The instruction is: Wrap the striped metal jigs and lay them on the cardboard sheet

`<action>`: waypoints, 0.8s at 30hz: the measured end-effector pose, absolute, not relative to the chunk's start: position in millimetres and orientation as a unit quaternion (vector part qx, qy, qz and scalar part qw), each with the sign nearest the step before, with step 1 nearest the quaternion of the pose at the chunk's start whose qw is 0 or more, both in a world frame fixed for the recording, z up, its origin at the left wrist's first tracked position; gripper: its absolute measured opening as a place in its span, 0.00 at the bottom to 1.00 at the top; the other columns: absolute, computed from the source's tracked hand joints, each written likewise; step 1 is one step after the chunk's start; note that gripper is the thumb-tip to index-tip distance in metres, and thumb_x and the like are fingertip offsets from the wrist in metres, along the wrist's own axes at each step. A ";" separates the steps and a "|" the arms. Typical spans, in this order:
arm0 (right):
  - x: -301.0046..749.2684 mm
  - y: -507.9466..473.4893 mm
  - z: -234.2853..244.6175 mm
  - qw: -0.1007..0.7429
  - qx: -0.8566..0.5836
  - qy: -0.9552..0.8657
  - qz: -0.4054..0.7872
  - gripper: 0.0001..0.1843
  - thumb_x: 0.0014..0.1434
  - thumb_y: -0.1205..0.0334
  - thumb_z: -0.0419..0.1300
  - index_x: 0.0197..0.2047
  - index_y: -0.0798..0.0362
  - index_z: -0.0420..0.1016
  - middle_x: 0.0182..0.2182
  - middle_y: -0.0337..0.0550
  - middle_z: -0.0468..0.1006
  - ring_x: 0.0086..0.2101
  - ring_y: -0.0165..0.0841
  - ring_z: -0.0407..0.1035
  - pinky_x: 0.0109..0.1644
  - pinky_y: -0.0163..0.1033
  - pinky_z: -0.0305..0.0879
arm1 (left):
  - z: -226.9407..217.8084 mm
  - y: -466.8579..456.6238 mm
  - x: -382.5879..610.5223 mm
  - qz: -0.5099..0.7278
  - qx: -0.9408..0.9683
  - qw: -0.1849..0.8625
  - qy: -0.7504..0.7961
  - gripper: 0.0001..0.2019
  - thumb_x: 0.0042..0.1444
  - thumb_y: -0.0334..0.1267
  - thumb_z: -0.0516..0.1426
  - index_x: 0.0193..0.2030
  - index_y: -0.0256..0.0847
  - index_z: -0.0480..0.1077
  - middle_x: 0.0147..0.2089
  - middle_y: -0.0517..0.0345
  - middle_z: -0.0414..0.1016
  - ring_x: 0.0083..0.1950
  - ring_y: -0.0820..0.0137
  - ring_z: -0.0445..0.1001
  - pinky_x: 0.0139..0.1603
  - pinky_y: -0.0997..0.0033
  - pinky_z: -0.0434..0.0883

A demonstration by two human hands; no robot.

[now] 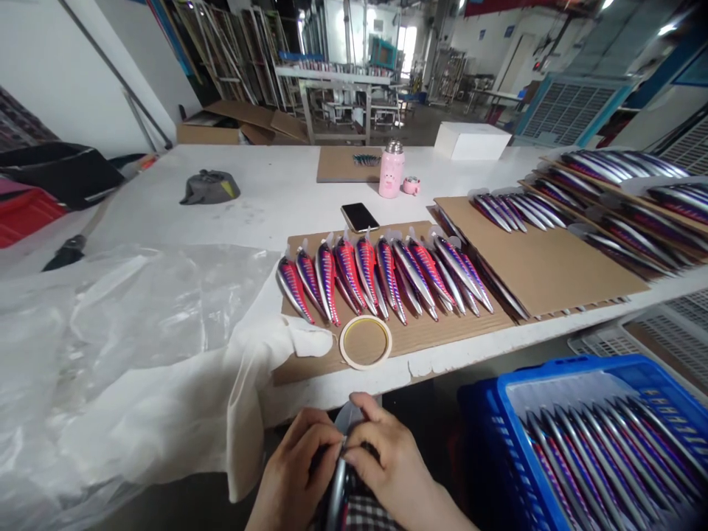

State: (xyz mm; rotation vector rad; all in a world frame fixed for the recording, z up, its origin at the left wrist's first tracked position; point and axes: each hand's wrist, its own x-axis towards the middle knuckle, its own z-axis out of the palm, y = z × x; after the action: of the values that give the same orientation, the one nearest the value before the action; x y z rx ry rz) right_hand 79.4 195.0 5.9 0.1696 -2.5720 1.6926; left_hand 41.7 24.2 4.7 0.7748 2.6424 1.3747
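Below the table's front edge, my left hand (302,468) and my right hand (387,461) meet, both closed on one fishing lure (338,479). Its clear lip pokes up between my fingertips and its grey body runs down between my palms. A roll of tape (365,341) lies on the cardboard sheet (420,335) just above my hands. On that same sheet is a row of several red, purple and silver lures (381,276).
A blue crate (498,413) at lower right holds several more lures. Further lures lie on stacked cardboard (545,262) at right. Clear plastic sheeting (122,339) covers the table's left. A phone (359,217), pink bottle (391,169), white box (471,140) and grey cap (210,186) sit farther back.
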 end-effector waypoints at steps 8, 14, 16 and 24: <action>72.9 198.3 6.8 0.017 0.021 -0.815 0.579 0.12 0.53 0.77 0.59 0.34 0.52 0.79 0.49 0.47 0.76 0.52 0.35 0.69 0.53 0.35 0.64 | 5.6 28.0 42.9 0.486 0.221 0.075 0.842 0.08 0.60 0.34 0.52 0.31 0.44 0.70 0.35 0.58 0.67 0.37 0.70 0.68 0.38 0.74 0.66; 68.3 189.7 5.7 0.035 0.018 -0.820 0.571 0.13 0.49 0.78 0.58 0.30 0.52 0.79 0.46 0.48 0.78 0.51 0.36 0.70 0.51 0.36 0.65 | 5.9 26.0 43.0 0.517 0.215 0.091 0.823 0.09 0.61 0.36 0.51 0.32 0.43 0.71 0.36 0.58 0.67 0.38 0.69 0.68 0.40 0.72 0.65; 68.3 188.0 4.9 0.044 0.019 -0.819 0.572 0.12 0.50 0.77 0.57 0.30 0.52 0.79 0.43 0.47 0.79 0.51 0.36 0.70 0.51 0.35 0.65 | 5.4 25.1 43.9 0.523 0.217 0.098 0.819 0.08 0.60 0.36 0.51 0.33 0.44 0.71 0.36 0.58 0.66 0.37 0.69 0.68 0.39 0.73 0.66; 70.4 187.8 3.4 0.054 0.015 -0.816 0.575 0.12 0.50 0.76 0.57 0.29 0.52 0.79 0.46 0.47 0.78 0.49 0.35 0.71 0.49 0.35 0.66 | 1.8 26.0 43.2 0.486 0.223 0.074 0.842 0.08 0.59 0.35 0.52 0.30 0.42 0.69 0.34 0.58 0.67 0.32 0.71 0.68 0.36 0.75 0.68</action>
State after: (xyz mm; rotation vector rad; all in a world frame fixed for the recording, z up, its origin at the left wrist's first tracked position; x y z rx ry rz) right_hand 70.4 187.8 3.4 0.0470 -2.4794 1.7479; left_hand 43.2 26.0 1.8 0.6682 2.5266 1.4582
